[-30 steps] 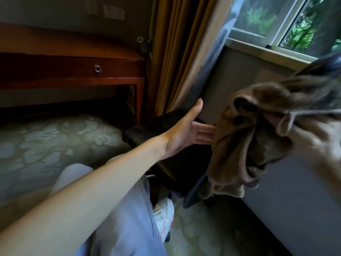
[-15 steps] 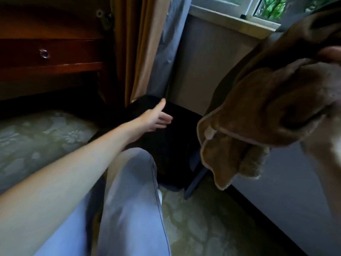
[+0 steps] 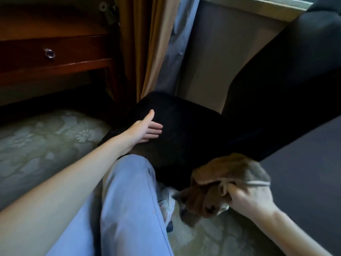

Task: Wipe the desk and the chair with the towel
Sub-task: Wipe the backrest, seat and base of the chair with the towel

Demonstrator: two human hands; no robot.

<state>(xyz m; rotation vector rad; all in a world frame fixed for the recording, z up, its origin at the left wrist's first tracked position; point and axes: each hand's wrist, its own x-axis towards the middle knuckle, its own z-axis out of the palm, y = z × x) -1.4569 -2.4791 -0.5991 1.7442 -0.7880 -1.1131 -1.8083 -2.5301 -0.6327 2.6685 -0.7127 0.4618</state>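
The black chair [image 3: 186, 130] fills the middle of the head view, its seat low and its backrest [image 3: 287, 78] rising to the upper right. My left hand [image 3: 145, 129] reaches over the seat's left side with straight fingers, open and holding nothing. My right hand [image 3: 251, 198] grips the bunched brown towel [image 3: 219, 185] at the seat's near right corner, low down by the floor. The dark wooden desk [image 3: 55, 52], with a ring-pull drawer, stands at the upper left.
Tan and grey curtains [image 3: 153, 43] hang between the desk and the wall under the window sill [image 3: 258, 8]. Patterned green carpet [image 3: 46, 137] covers the floor. My leg in blue trousers [image 3: 129, 209] and a white shoe [image 3: 168, 204] are in front of the chair.
My right hand has brought the towel down from head height near the backrest to the seat's near right corner. The view has tilted downward. My left hand stays over the seat.
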